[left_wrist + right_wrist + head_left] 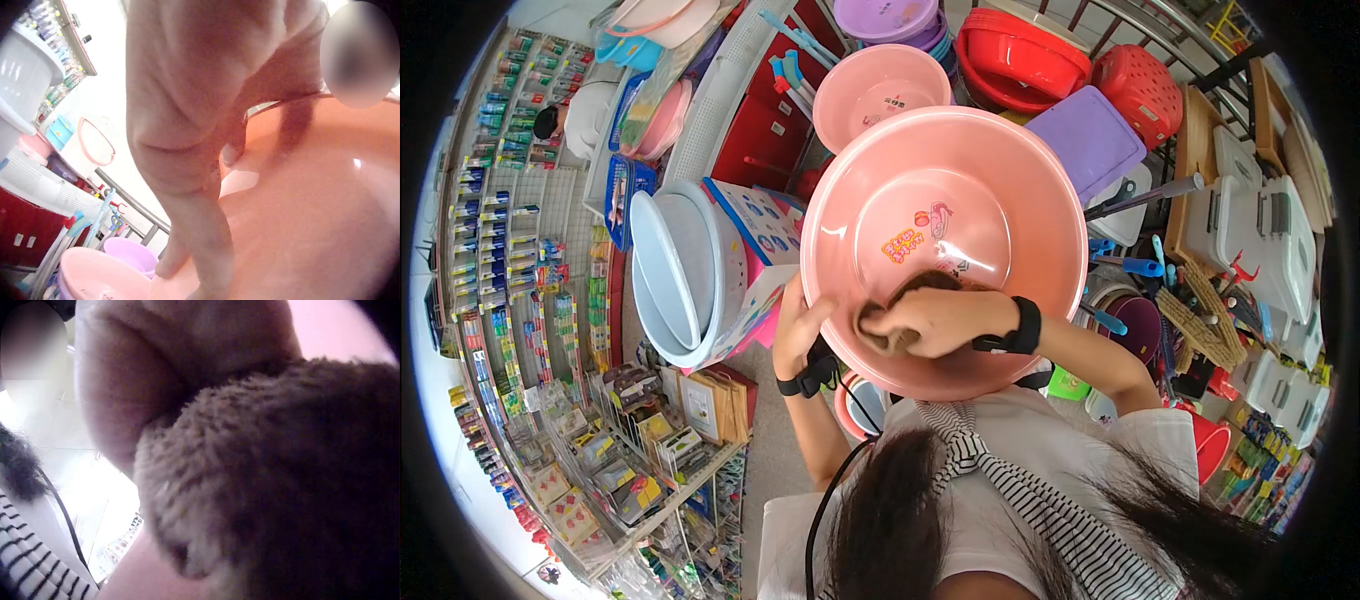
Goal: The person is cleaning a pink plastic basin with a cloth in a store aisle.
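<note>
She holds the pink basin (945, 200) tilted up before her. Her left hand (800, 330) grips its near-left rim, thumb inside. Her right hand (940, 320) clutches a brown cloth (878, 335), pressing it against the basin's near inner wall. A blue tub (675, 270) stands left.

Your head camera looks steeply down from above your head onto the pink basin (945, 200) held up close before you. Your left wrist camera sits right against the left hand (187, 125), facing along its fingers to the basin's wall. Your right wrist camera is nearer still: the right hand (175, 362) and the cloth (281, 487) beneath it fill it. All three share the basin.
</note>
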A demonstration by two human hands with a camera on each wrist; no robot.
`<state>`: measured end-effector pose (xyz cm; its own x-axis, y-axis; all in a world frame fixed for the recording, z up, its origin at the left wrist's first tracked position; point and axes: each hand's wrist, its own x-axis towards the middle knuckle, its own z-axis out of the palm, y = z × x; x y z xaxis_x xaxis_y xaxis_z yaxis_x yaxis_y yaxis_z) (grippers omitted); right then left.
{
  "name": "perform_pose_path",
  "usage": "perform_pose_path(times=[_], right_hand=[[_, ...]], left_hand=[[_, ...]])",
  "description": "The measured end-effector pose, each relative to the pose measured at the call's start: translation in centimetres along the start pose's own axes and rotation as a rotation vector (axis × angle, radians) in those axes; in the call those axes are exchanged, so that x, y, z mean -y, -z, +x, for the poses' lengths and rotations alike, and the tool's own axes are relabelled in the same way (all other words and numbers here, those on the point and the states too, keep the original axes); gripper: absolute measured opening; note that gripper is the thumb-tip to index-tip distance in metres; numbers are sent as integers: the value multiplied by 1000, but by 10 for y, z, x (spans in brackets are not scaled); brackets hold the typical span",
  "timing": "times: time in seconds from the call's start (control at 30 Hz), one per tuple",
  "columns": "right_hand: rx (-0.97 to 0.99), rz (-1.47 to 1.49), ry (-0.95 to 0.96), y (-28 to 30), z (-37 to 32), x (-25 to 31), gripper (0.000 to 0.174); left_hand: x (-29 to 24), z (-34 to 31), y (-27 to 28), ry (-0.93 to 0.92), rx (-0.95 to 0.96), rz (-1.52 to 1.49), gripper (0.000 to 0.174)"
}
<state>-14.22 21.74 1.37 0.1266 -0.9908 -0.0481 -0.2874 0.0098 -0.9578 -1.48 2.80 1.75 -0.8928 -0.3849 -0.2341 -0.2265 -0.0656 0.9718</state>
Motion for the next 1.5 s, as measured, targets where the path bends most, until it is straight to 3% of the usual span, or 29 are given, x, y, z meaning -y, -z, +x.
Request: perform_pose_path(times=[0.03,0.1,0.13,0.2,0.3,0.33,0.37,0.43,0.47,0.5,0.57,0.7,0.8,0.83,0.9,1.0,1.03,1.1,1.2,1.23,1.3,1.43,1.5], right_hand=[[-90,21,-62,-1,9,-3,34],[-358,70,28,-18,30,-38,37],[-355,71,30,-21,39,-50,37],[-658,-8,-34,-21,52,-59,41],[-719,-164,13,-22,49,-53,48],[-804,-344,94,-30,54,-64,44],[-803,-343,94,-34,50,-68,44],[-276,-375,34,-29,31,-57,43],[-94,-255,-29,-39,27,-76,35],[-99,-254,-33,-34,16,-67,35],[287,-238,-229,-17,-4,-37,28],[372,-358,-423,-10,-10,-36,25],[273,190,-445,-7,-2,-40,38],[274,189,-447,-10,4,-38,38],[-240,546,-196,-17,14,-27,39],[-274,539,-96,-19,11,-8,37],[-138,279,13,-6,5,4,42],[34,178,145,-8,-12,4,48],[367,10,-137,-4,-33,-5,23],[362,11,-139,-6,-39,-11,23],[348,-252,-481,-10,-45,-21,19],[218,-348,-423,-24,-40,-39,24],[180,-125,-333,-27,-29,-44,36]], left_hand=[[0,0,0,0,0,2,39],[-1,3,1,-50,64,90,43],[-1,4,1,-50,61,90,43],[-4,6,1,-44,99,110,44],[-8,8,-4,-52,67,112,46],[-7,8,-4,-51,66,112,46],[-5,8,-5,-70,57,103,46],[-1,7,-3,-88,53,94,47],[1,4,0,-29,37,108,48],[1,2,1,30,23,123,49],[1,2,1,23,36,98,49],[3,4,-1,25,54,49,49],[2,5,2,36,72,71,50],[2,5,1,36,73,69,50],[1,5,-2,-17,59,101,51],[-4,5,-6,-80,38,100,52],[-2,5,-3,-78,39,102,52],[6,3,7,6,51,80,52],[13,3,11,54,34,52,52],[11,3,9,53,39,52,52],[5,2,5,37,39,57,52],[-3,9,-2,-8,94,90,53],[-3,9,-1,31,67,89,53]])
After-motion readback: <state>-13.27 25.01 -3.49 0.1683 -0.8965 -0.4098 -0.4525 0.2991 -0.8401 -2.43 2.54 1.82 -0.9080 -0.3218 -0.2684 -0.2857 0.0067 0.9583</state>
